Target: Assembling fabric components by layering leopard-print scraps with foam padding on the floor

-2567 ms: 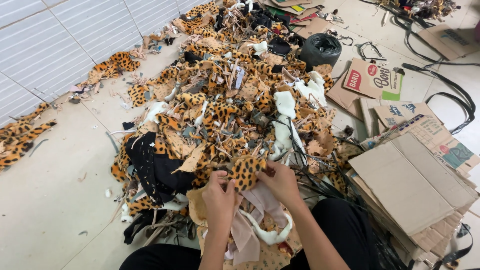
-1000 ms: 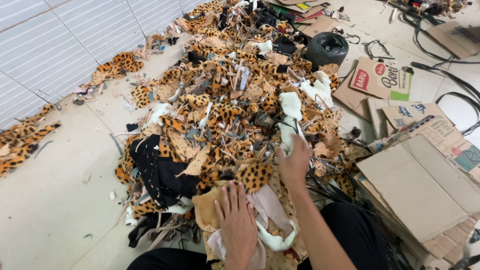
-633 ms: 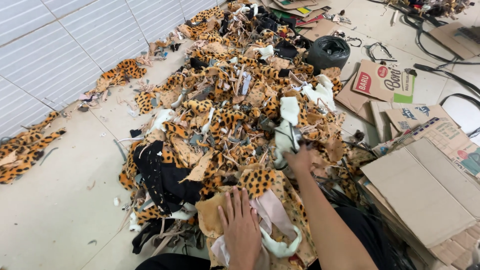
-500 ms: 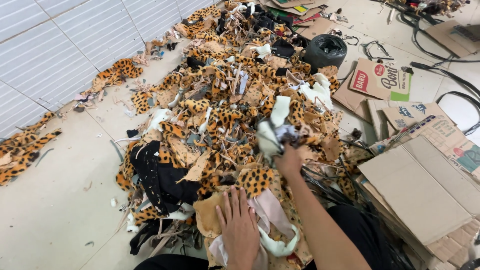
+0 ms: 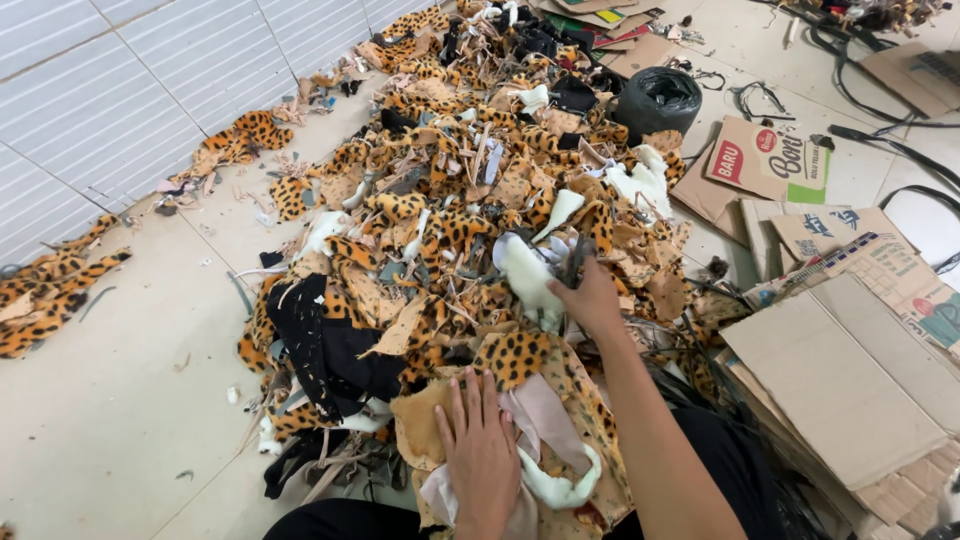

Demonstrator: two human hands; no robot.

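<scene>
White scrap (image 5: 527, 275) amid leopard-print fabric heap (image 5: 440, 215) on floor (image 5: 110, 420), right hand (image 5: 590, 298) clamped on it, left hand (image 5: 482, 450) flat, fingers apart, on pink cloth (image 5: 545, 410), flattened cardboard (image 5: 840, 370) alongside, black bag (image 5: 657, 100) beyond, lower scraps buried.

At two o'clock a flattened brown carton (image 5: 765, 160) with red, white and green print lies on the floor. At three o'clock, printed cardboard sheets (image 5: 850, 235) overlap. A plain brown flattened box (image 5: 835, 375) lies at four o'clock.
</scene>
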